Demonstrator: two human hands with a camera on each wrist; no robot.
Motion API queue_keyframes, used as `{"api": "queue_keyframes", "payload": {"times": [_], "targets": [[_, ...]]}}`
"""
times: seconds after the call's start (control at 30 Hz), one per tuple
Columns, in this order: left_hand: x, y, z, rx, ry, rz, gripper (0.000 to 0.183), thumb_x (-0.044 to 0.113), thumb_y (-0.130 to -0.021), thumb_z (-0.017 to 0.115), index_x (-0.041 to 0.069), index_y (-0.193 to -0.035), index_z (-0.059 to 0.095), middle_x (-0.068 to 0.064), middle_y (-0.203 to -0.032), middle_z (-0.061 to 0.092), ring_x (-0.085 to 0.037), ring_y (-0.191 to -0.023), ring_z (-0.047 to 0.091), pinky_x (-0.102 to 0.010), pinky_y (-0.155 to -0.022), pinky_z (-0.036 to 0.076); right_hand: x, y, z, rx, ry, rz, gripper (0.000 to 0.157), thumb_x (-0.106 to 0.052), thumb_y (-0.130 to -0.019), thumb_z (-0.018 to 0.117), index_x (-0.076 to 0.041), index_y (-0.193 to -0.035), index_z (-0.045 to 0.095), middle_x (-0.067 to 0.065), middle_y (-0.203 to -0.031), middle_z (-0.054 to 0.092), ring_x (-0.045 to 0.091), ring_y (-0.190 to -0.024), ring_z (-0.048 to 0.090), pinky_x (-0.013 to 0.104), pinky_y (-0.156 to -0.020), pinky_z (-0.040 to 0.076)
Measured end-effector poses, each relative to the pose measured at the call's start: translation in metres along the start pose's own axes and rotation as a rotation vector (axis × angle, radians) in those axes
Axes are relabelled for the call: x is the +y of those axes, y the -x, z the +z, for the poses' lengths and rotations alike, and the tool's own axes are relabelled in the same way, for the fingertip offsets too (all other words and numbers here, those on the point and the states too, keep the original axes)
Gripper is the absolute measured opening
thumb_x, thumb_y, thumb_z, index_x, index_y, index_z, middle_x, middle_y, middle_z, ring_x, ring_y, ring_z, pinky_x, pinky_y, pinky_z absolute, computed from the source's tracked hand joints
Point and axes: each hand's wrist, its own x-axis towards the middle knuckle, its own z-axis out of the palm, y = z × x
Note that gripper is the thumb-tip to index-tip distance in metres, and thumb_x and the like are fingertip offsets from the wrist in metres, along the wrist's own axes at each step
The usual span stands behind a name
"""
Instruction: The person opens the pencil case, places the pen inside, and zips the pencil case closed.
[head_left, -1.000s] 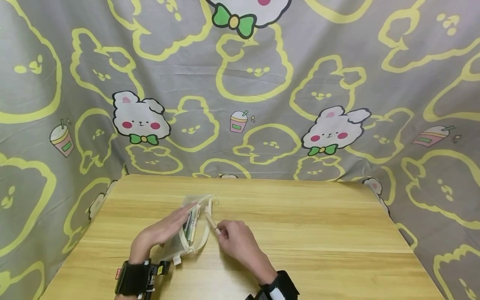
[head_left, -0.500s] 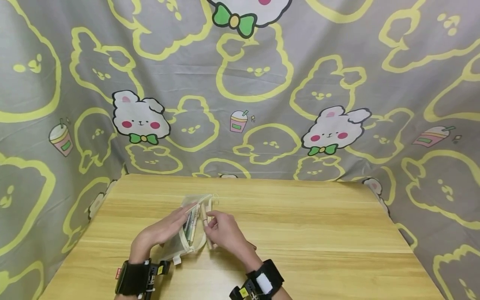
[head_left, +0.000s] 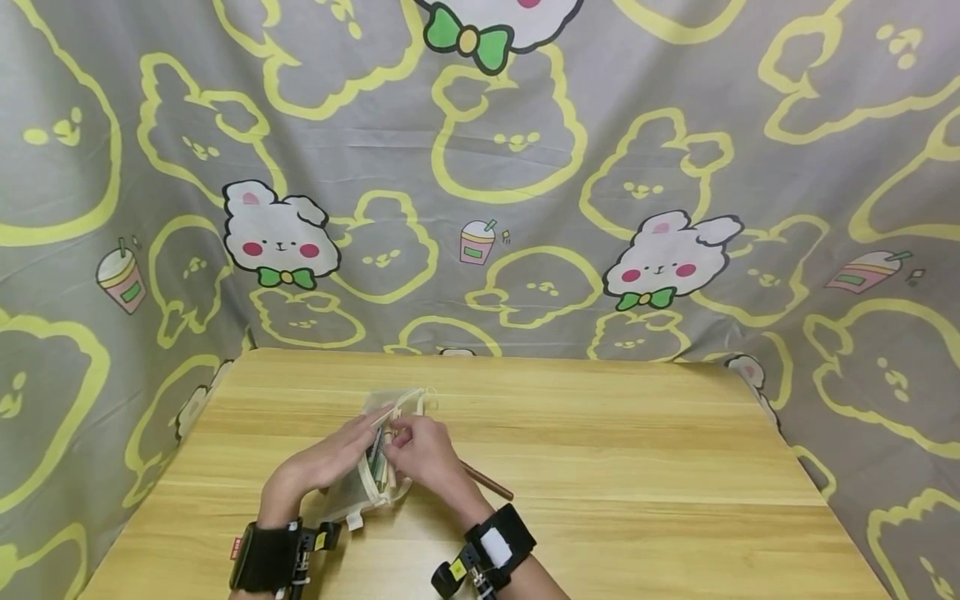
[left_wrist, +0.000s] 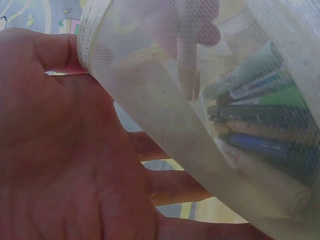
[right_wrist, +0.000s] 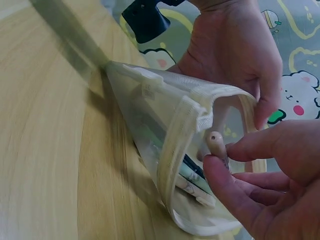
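A translucent mesh zip pencil pouch (head_left: 348, 498) lies on the table with its mouth spread wide. My left hand (head_left: 330, 454) rests along its left side, fingers straight against the mesh; in the left wrist view the mesh (left_wrist: 150, 100) overlaps those fingertips. My right hand (head_left: 426, 454) is at the mouth, thumb and fingertips pinching a beige pen (right_wrist: 216, 142). One end of that pen shows between the fingertips; the rest is hidden. Several pens (left_wrist: 265, 112), among them green, dark and blue ones, lie together inside the pouch.
A slim brown stick-like pen (head_left: 487, 482) lies on the wooden table (head_left: 637, 467), partly behind my right forearm. A grey curtain (head_left: 525, 275) with cartoon prints hangs round the table's back and sides. Each wrist wears a black strap (head_left: 266, 557) with a camera.
My right hand has moved left with the beige pen, from beside the pouch into its mouth. The brown stick has come into sight behind the right forearm. My left hand stays put.
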Motion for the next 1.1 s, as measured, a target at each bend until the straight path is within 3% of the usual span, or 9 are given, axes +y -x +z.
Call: {"api": "queue_keyframes", "payload": {"times": [0.23, 0.47, 0.77, 0.93, 1.1], "targets": [[0.0, 0.0, 0.0, 0.003, 0.003, -0.001, 0.05, 0.017, -0.11, 0.018, -0.004, -0.155, 0.02, -0.035, -0.155, 0.018, -0.056, -0.138, 0.014, -0.078, -0.104, 0.013, -0.001, -0.001, 0.003, -0.005, -0.032, 0.003, 0.033, -0.009, -0.089, 0.068, 0.007, -0.119, 0.067, 0.012, -0.092, 0.076, 0.015, -0.064, 0.071, 0.019, -0.053, 0.058], [0.002, 0.0, -0.001, 0.008, -0.006, -0.021, 0.05, 0.02, -0.11, 0.02, -0.001, -0.156, 0.02, -0.033, -0.157, 0.016, -0.055, -0.139, 0.014, -0.078, -0.103, 0.014, 0.006, 0.004, -0.017, 0.042, 0.101, -0.099, 0.023, -0.008, -0.089, 0.067, -0.001, -0.11, 0.072, 0.007, -0.092, 0.074, 0.012, -0.078, 0.069, 0.023, -0.068, 0.059], [0.001, -0.001, 0.0, 0.004, -0.011, -0.02, 0.049, 0.015, -0.11, 0.02, -0.001, -0.156, 0.02, -0.032, -0.157, 0.016, -0.053, -0.14, 0.012, -0.075, -0.107, 0.014, 0.02, 0.022, -0.061, 0.089, 0.348, -0.101, 0.025, -0.006, -0.087, 0.064, -0.003, -0.111, 0.072, 0.006, -0.092, 0.07, 0.016, -0.081, 0.066, 0.031, -0.069, 0.058], [0.002, -0.001, 0.0, -0.01, -0.023, -0.011, 0.049, 0.014, -0.11, 0.019, -0.002, -0.156, 0.018, -0.033, -0.157, 0.013, -0.054, -0.14, 0.009, -0.074, -0.108, 0.01, 0.029, 0.037, -0.078, 0.026, 0.458, -0.042, 0.026, -0.007, -0.085, 0.067, -0.003, -0.111, 0.071, 0.013, -0.097, 0.069, 0.024, -0.084, 0.063, 0.037, -0.066, 0.055], [0.003, 0.0, 0.0, -0.014, -0.015, -0.002, 0.049, 0.014, -0.11, 0.018, -0.004, -0.156, 0.018, -0.033, -0.157, 0.013, -0.055, -0.14, 0.009, -0.075, -0.107, 0.01, 0.039, 0.047, -0.08, -0.074, 0.507, 0.01, 0.033, -0.009, -0.08, 0.073, -0.002, -0.112, 0.07, 0.006, -0.086, 0.06, 0.018, -0.07, 0.053, 0.032, -0.057, 0.048]]}}
